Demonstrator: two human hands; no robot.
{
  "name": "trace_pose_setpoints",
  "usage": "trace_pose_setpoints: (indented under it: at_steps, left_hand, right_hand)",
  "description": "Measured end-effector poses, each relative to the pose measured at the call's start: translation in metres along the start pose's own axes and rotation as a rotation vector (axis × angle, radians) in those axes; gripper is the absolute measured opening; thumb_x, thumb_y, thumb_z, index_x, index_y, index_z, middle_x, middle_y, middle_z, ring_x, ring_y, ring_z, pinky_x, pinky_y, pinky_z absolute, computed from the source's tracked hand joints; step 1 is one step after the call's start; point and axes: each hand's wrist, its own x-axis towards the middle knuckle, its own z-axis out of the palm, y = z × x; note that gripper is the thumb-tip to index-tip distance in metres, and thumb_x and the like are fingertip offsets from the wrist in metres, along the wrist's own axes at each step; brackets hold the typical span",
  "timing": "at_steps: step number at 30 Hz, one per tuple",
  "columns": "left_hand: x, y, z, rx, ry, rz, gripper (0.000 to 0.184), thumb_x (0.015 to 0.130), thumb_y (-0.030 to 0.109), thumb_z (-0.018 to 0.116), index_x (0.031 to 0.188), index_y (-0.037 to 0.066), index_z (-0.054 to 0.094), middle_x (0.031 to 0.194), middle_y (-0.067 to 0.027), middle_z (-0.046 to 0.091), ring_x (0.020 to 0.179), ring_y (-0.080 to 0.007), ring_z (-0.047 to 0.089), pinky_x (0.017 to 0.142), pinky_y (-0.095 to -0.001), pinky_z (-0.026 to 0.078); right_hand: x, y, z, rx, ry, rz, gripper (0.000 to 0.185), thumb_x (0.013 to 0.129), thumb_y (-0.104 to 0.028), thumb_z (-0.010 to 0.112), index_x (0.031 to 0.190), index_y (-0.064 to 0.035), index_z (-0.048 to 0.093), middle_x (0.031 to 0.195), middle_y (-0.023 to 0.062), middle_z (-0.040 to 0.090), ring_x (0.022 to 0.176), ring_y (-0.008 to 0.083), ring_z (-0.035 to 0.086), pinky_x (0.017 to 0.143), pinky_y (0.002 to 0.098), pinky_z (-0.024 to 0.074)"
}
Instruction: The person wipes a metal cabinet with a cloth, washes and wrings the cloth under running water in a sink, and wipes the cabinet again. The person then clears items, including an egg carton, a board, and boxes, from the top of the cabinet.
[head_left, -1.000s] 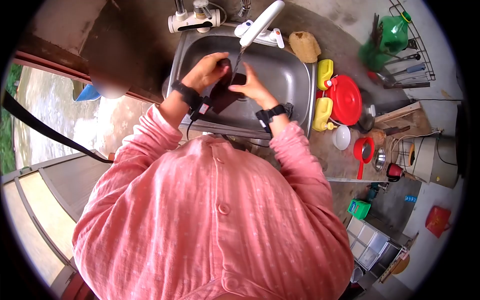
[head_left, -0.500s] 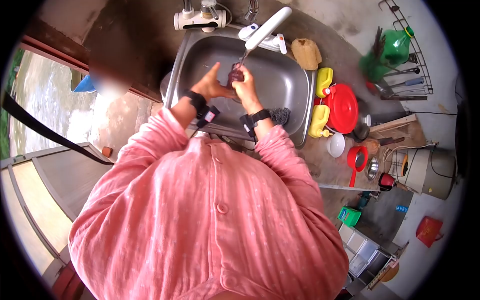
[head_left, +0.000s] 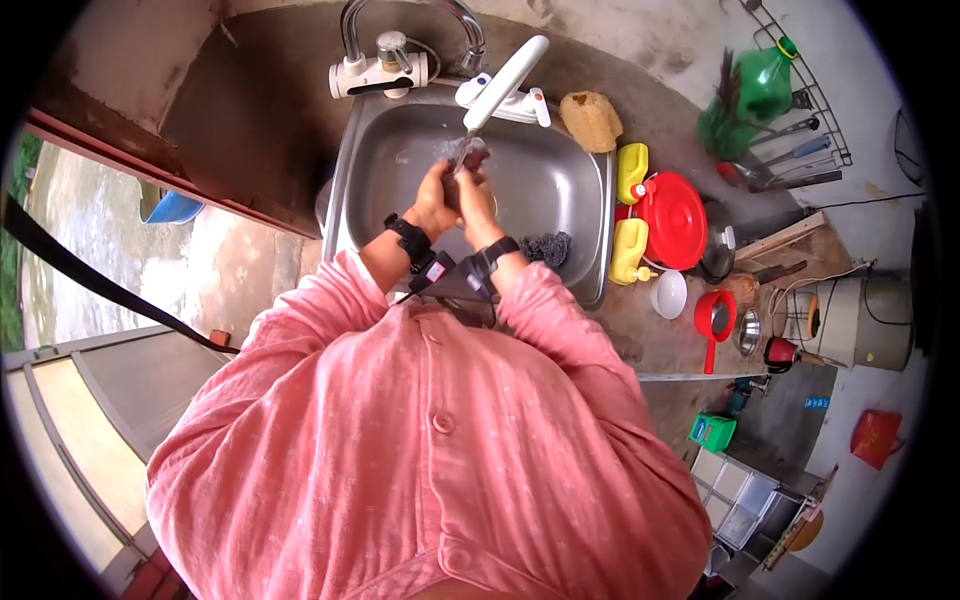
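Note:
A dark reddish cloth (head_left: 472,158) is bunched between my two hands over the metal sink (head_left: 385,170). Water from the white faucet (head_left: 508,82) runs onto it. My left hand (head_left: 436,204) is closed on the cloth's lower left side, and my right hand (head_left: 474,202) is closed round it on the right. The hands touch each other, and part of the cloth is hidden by them. A dark mesh scrubber (head_left: 546,248) lies in the sink at the lower right, near my right wrist.
Right of the sink are a tan sponge (head_left: 591,122), yellow bottles (head_left: 630,250), a red lid (head_left: 674,220), a white bowl (head_left: 669,295) and a red ladle (head_left: 714,318). A white water heater tap (head_left: 378,76) stands behind the sink's left side.
The cloth, hanging spread out a second ago, is now gathered into a bunch. My hands have come together on it under the water, and the view has shifted slightly.

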Motion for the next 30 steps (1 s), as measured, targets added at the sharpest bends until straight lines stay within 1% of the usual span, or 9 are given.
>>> trace_pose_setpoints:
  at_steps: [8, 12, 14, 16, 18, 21, 25, 28, 30]
  left_hand:
    - [0.035, 0.009, -0.036, 0.064, 0.055, -0.208, 0.028, 0.082, 0.030, 0.038, 0.087, 0.009, 0.055, 0.088, -0.0092, 0.060, 0.086, -0.0258, 0.055, 0.081, -0.0407, 0.041]
    - [0.018, 0.008, -0.028, -0.006, -0.013, -0.078, 0.027, 0.081, 0.037, 0.041, 0.082, 0.015, 0.056, 0.085, -0.0042, 0.060, 0.078, -0.0224, 0.056, 0.069, -0.0412, 0.045]
    - [0.003, -0.005, -0.010, -0.020, 0.080, -0.151, 0.031, 0.081, 0.042, 0.043, 0.086, 0.015, 0.056, 0.089, -0.0042, 0.060, 0.079, -0.0226, 0.056, 0.073, -0.0398, 0.044]
    - [0.037, -0.014, -0.040, 0.249, -0.240, -0.031, 0.040, 0.081, 0.048, 0.041, 0.086, 0.012, 0.058, 0.089, -0.0062, 0.061, 0.084, -0.0240, 0.055, 0.086, -0.0415, 0.038]
    - [0.023, 0.010, -0.023, -0.144, 0.050, -0.240, 0.041, 0.082, 0.045, 0.039, 0.094, 0.011, 0.057, 0.092, -0.0090, 0.059, 0.088, -0.0263, 0.054, 0.087, -0.0470, 0.037]
    - [0.027, 0.000, -0.028, -0.180, -0.072, -0.107, 0.038, 0.083, 0.043, 0.039, 0.090, 0.010, 0.056, 0.092, -0.0101, 0.058, 0.086, -0.0247, 0.054, 0.082, -0.0443, 0.040]
    - [0.021, -0.007, -0.022, -0.106, -0.102, -0.138, 0.044, 0.082, 0.047, 0.039, 0.099, 0.009, 0.054, 0.099, -0.0087, 0.057, 0.097, -0.0235, 0.049, 0.090, -0.0444, 0.032]
    - [0.004, 0.011, -0.014, -0.129, -0.003, -0.241, 0.050, 0.082, 0.053, 0.035, 0.106, 0.012, 0.051, 0.106, -0.0080, 0.054, 0.103, -0.0258, 0.046, 0.091, -0.0444, 0.031]
    - [0.025, -0.007, -0.035, -0.362, -0.680, -0.237, 0.048, 0.083, 0.052, 0.035, 0.103, 0.012, 0.052, 0.105, -0.0090, 0.055, 0.098, -0.0257, 0.049, 0.090, -0.0426, 0.034]
  right_hand:
    - [0.040, 0.037, -0.007, 0.157, -0.022, 0.233, 0.032, 0.077, -0.021, 0.053, 0.096, 0.0042, 0.056, 0.089, 0.0113, 0.057, 0.078, 0.0154, 0.055, 0.063, 0.0281, 0.0448]
    - [0.012, 0.030, 0.018, -0.150, 0.010, -0.280, 0.023, 0.077, -0.018, 0.050, 0.085, 0.0010, 0.060, 0.082, 0.0080, 0.060, 0.072, 0.0164, 0.056, 0.065, 0.0263, 0.0432]
    - [0.031, 0.012, 0.003, -0.337, -0.169, -0.005, 0.029, 0.077, -0.020, 0.050, 0.094, 0.0021, 0.058, 0.084, 0.0163, 0.062, 0.073, 0.0229, 0.059, 0.069, 0.0308, 0.0448]
    - [0.079, 0.063, -0.017, -0.634, 0.188, -0.549, 0.022, 0.081, -0.016, 0.048, 0.091, -0.0003, 0.058, 0.075, 0.0015, 0.058, 0.067, 0.0097, 0.056, 0.058, 0.0231, 0.0439]
    - [0.040, 0.043, -0.013, -0.285, -0.110, -0.145, 0.026, 0.081, -0.016, 0.046, 0.096, 0.0005, 0.058, 0.081, 0.0097, 0.058, 0.080, 0.0183, 0.057, 0.071, 0.0273, 0.0440]
    - [0.023, 0.036, 0.005, -0.713, -0.008, -0.778, 0.026, 0.074, -0.019, 0.052, 0.093, -0.0031, 0.061, 0.095, 0.0166, 0.057, 0.083, 0.0300, 0.057, 0.073, 0.0341, 0.0437]
    - [0.063, 0.062, -0.031, -0.284, -0.141, -0.053, 0.036, 0.079, -0.022, 0.050, 0.107, 0.0013, 0.052, 0.098, 0.0191, 0.057, 0.089, 0.0265, 0.057, 0.077, 0.0342, 0.0436]
    - [0.018, 0.048, -0.019, -0.512, -0.115, -0.467, 0.040, 0.081, -0.022, 0.045, 0.112, 0.0019, 0.049, 0.102, 0.0213, 0.055, 0.094, 0.0330, 0.054, 0.083, 0.0340, 0.0415]
    - [0.024, 0.037, -0.016, -0.572, -0.211, -0.485, 0.041, 0.080, -0.021, 0.043, 0.114, 0.0011, 0.048, 0.110, 0.0230, 0.050, 0.104, 0.0331, 0.048, 0.088, 0.0355, 0.0374]
